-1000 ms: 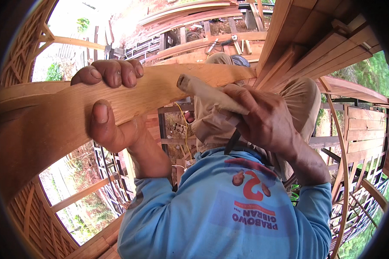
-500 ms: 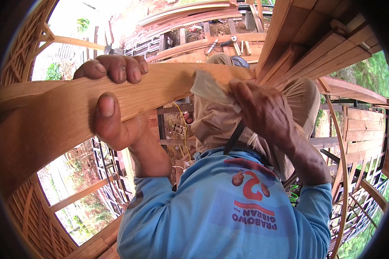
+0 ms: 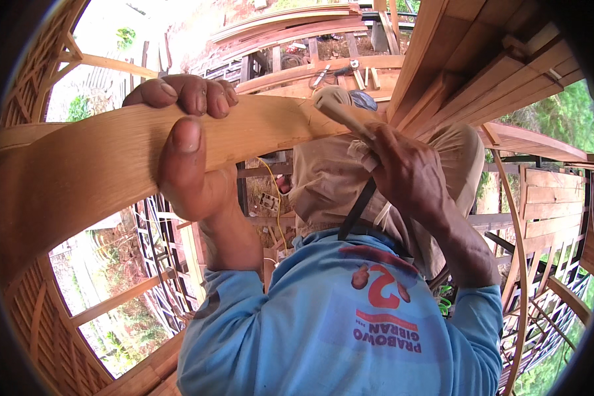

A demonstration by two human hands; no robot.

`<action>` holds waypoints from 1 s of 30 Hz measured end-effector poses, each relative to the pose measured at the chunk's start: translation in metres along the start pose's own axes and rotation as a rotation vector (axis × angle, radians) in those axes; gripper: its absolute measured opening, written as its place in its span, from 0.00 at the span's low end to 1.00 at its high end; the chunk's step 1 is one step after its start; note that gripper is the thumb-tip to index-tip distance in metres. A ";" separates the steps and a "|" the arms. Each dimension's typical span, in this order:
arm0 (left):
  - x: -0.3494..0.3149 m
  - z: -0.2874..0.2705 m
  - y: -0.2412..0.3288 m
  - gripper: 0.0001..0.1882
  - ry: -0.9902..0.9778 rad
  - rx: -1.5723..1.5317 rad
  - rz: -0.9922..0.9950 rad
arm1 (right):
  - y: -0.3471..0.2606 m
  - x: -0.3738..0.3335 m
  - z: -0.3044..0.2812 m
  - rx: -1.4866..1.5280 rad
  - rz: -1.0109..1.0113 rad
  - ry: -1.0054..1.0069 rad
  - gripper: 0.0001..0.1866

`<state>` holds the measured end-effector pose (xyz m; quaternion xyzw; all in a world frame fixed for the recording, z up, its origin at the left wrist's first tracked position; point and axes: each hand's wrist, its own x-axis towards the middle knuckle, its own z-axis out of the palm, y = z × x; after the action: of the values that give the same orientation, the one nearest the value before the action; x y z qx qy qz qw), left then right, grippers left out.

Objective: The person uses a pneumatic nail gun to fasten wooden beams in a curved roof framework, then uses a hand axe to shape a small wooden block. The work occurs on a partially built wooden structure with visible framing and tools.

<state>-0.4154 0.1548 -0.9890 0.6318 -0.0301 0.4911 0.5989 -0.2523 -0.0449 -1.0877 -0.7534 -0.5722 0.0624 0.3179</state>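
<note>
A long, smooth wooden board (image 3: 105, 148) runs from the near left across to my knees, its far end narrowing beside the timber on the right. My left hand (image 3: 195, 152) clamps it, fingers over the upper edge and thumb pressed on the face. Pinched in my right hand (image 3: 409, 165) is a bent, grey-beige sheet that looks like sandpaper (image 3: 336, 111). It stands tilted over the board's right part; whether it touches the wood I cannot tell.
Stacked planks (image 3: 488, 86) rise at the right. Beyond my knees, a wooden beam (image 3: 284, 78) carries a power tool (image 3: 350, 68) and small wood pieces. A yellow cord (image 3: 278, 198) hangs below the board. Wooden lattice (image 3: 63, 330) stands at the left, slatted panels (image 3: 554, 204) at the right.
The sheet lay spread against the board's face; now it is tilted up and seen more edge-on, farther up. My left hand and its thumb have shifted slightly right and up.
</note>
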 end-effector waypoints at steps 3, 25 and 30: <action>-0.001 -0.001 -0.001 0.21 -0.026 0.008 0.008 | -0.003 0.003 -0.011 0.091 -0.035 0.017 0.22; -0.007 -0.035 0.009 0.26 -0.241 0.001 0.017 | 0.002 0.009 0.009 1.414 0.631 -0.466 0.26; -0.007 -0.036 0.009 0.25 -0.227 -0.008 0.014 | -0.008 0.002 -0.003 1.422 0.446 -0.536 0.23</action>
<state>-0.4454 0.1768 -0.9941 0.6806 -0.1042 0.4207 0.5907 -0.2570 -0.0430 -1.0800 -0.4258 -0.2878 0.6546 0.5544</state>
